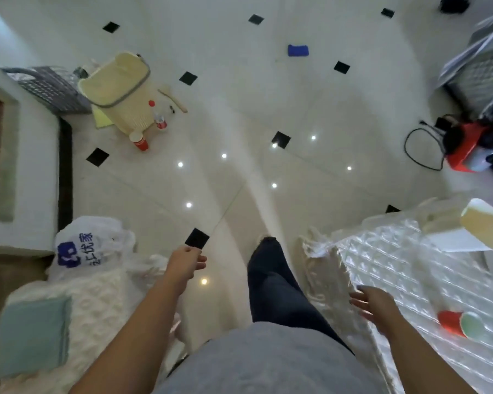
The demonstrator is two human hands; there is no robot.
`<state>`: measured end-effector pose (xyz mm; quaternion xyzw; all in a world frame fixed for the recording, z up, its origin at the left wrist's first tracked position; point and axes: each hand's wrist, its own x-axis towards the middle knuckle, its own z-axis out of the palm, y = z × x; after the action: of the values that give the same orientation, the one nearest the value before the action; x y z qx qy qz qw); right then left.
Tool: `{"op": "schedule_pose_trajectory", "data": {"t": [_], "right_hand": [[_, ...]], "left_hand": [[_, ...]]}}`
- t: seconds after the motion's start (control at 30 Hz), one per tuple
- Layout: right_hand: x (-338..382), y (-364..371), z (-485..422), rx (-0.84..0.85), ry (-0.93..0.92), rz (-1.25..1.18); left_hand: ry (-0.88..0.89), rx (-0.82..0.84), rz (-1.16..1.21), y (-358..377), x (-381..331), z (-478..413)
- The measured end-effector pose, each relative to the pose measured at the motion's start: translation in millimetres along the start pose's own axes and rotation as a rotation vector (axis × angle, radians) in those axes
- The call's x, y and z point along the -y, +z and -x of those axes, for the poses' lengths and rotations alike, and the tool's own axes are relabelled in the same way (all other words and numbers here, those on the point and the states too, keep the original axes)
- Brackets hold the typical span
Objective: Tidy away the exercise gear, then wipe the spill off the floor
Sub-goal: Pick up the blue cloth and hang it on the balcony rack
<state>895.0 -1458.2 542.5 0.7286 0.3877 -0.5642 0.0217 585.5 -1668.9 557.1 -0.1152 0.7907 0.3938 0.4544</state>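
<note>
Glossy white floor [268, 89] with small black diamond insets is spreading out below us, ceiling lights reflecting in it as bright dots. The middle is lying open, and clutter is sitting at the edges.

Far left: a cream basket [117, 89] is standing on the tiles, with a red paper cup [139, 141], a small bottle [160, 119] and a wooden spoon [172, 99] just beside it. Far ahead, well apart from everything, a blue pad [298, 50] is lying alone; we cannot tell what it is. Right edge: a red appliance [464, 149] is sitting with its black cord [410, 155] looping onto the floor.

Near us the lane is narrowing between a knobbly white throw [103, 302] on the left, carrying a teal cushion [32, 336] and a printed plastic bag [80, 251], and a shiny quilted cover [396, 265] on the right, where a tipped red cup [450, 322] is lying on its side. Our dark-trousered leg [273, 285] is standing in that gap.

The left hand [185, 263] is hanging over the tiles, fingers loosely curled, holding nothing. The right hand [373, 302] is hovering at the quilted cover's fringed edge, fingers spread, empty. We cannot tell where any spill is lying among the glare.
</note>
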Motion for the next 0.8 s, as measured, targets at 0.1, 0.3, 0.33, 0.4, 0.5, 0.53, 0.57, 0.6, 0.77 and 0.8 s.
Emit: {"op": "schedule_pose_trajectory", "data": {"t": [0.1, 0.3, 0.33, 0.4, 0.5, 0.53, 0.57, 0.6, 0.77, 0.8], "right_hand": [[85.7, 17.6, -32.9, 0.028, 0.0, 0.017], [277.8, 64.7, -82.8, 0.113, -0.15, 0.157], [307.7, 74.6, -89.8, 0.118, -0.171, 0.18], [360.8, 96.2, -102.1, 0.151, -0.2, 0.196], [433.9, 130.4, -123.2, 0.179, -0.246, 0.174], [456.9, 141.5, -130.5, 0.177, -0.26, 0.171], [478.0, 151.4, -138.2, 0.167, -0.269, 0.163], [496.8, 159.6, -144.8, 0.15, -0.267, 0.154], [562.5, 181.9, -166.5, 0.03, -0.129, 0.102], [575.2, 183.8, -169.3, 0.015, -0.107, 0.087]], "left_hand": [[-0.055, -0.047, -0.01, 3.7, -49.1, -38.0], [-0.129, -0.157, 0.021, -2.2, -152.2, -100.2], [-0.142, -0.168, 0.027, -3.2, -168.7, -109.6], [-0.162, -0.178, 0.042, -5.1, -197.6, -130.3], [-0.223, -0.17, 0.092, -5.9, -244.3, -167.6], [-0.239, -0.154, 0.106, -4.9, -264.0, -183.3], [-0.242, -0.135, 0.108, -3.7, -286.3, -200.7], [-0.229, -0.118, 0.096, -2.7, -311.6, -217.7], [-0.094, -0.019, -0.037, -1.6, -458.6, -298.8], [-0.052, -0.002, -0.06, -0.5, -489.8, -313.4]]}}
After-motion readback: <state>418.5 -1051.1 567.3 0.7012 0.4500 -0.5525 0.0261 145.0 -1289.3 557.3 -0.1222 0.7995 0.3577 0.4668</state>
